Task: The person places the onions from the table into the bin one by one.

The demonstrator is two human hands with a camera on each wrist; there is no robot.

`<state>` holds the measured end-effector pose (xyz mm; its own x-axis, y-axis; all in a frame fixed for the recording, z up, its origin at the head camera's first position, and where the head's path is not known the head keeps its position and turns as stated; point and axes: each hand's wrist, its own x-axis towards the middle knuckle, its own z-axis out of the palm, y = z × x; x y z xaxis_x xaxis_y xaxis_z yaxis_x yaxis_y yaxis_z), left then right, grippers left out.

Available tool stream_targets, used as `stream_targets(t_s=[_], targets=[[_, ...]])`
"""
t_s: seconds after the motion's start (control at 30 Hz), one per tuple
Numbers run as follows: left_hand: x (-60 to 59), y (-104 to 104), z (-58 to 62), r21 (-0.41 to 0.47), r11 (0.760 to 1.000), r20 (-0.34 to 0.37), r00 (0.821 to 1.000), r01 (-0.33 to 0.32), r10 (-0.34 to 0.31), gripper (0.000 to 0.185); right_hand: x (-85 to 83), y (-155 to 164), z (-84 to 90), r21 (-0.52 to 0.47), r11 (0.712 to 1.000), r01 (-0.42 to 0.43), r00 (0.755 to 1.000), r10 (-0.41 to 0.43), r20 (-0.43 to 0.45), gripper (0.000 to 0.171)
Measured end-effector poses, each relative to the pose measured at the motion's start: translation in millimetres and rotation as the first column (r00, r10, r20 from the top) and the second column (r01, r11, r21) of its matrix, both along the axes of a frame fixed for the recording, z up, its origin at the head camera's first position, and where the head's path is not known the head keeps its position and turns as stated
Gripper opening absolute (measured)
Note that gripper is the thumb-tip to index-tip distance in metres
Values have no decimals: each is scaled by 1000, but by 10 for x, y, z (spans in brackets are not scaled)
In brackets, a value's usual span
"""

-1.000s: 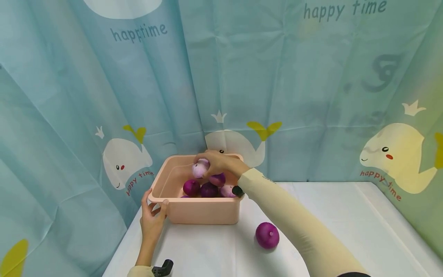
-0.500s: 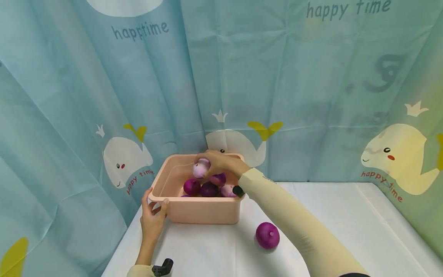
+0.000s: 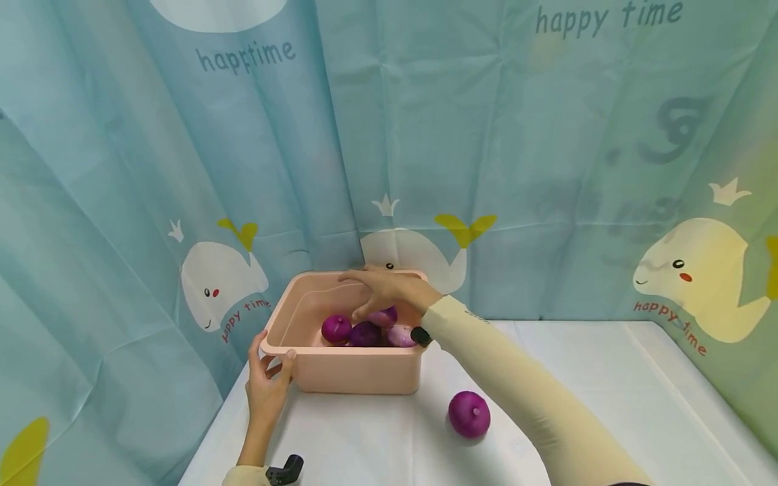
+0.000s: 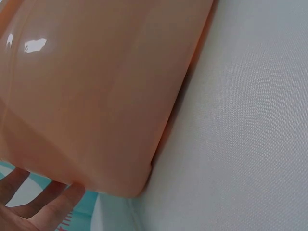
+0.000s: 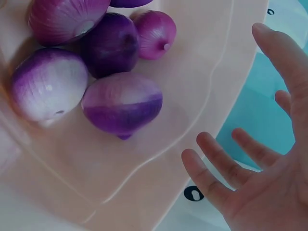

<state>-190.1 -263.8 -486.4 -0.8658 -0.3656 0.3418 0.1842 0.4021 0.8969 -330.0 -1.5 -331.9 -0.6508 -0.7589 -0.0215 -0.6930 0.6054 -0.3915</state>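
My left hand (image 3: 267, 393) holds the near left corner of a pink plastic bin (image 3: 355, 371), thumb on the front rim and fingers along the left side. The left wrist view shows those fingers (image 4: 60, 207) against the bin wall. Above the bin's inside, my right hand (image 3: 389, 287) is spread with nothing in it. Several toy-like purple onions lie in the bin, among them a dark purple onion (image 5: 110, 45), a two-tone onion (image 5: 122, 103) and a pale onion (image 5: 48, 84). Part of the pile is hidden by the front wall and right hand.
One purple onion (image 3: 469, 414) lies on the white tabletop (image 3: 583, 378), right of the bin and close to the right forearm. A blue-green curtain (image 3: 535, 169) with printed whales hangs right behind the bin and down the left side.
My right hand has let go of the pale onion it was gripping over the bin, and its fingers have spread apart. The left hand stays on the bin's corner.
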Motion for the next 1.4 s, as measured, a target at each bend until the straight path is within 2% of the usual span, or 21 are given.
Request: stream_targets(t_s=[0.1,0.27,0.5,0.67,0.87,1.13,1.4], targets=[[-7,-5,-1,-7,1000,3,1000,-8,8,72,19,60,36,-16,1000,-14,1000,13,-12,83],[-13,-15,15,-19,1000,-9,1000,-13,13,72,76,232,87,-25,999,-23,995,21,-94,79],[-16,-30,41,-19,1000,-15,1000,-10,9,72,194,603,116,-153,987,-40,998,31,-60,79],[-23,-36,12,-14,1000,-5,1000,0,0,73,309,903,51,-228,971,-64,995,46,-83,78],[-3,-32,0,-6,1000,0,1000,-6,6,72,453,1263,-97,-299,950,-85,992,52,-118,77],[-5,-30,-31,-15,1000,0,1000,-9,9,72,702,1703,-380,-296,955,5,995,-33,-90,78],[-15,-5,-21,-11,1000,1,1000,-9,9,73,902,1967,-640,-327,945,25,996,-52,-74,77]])
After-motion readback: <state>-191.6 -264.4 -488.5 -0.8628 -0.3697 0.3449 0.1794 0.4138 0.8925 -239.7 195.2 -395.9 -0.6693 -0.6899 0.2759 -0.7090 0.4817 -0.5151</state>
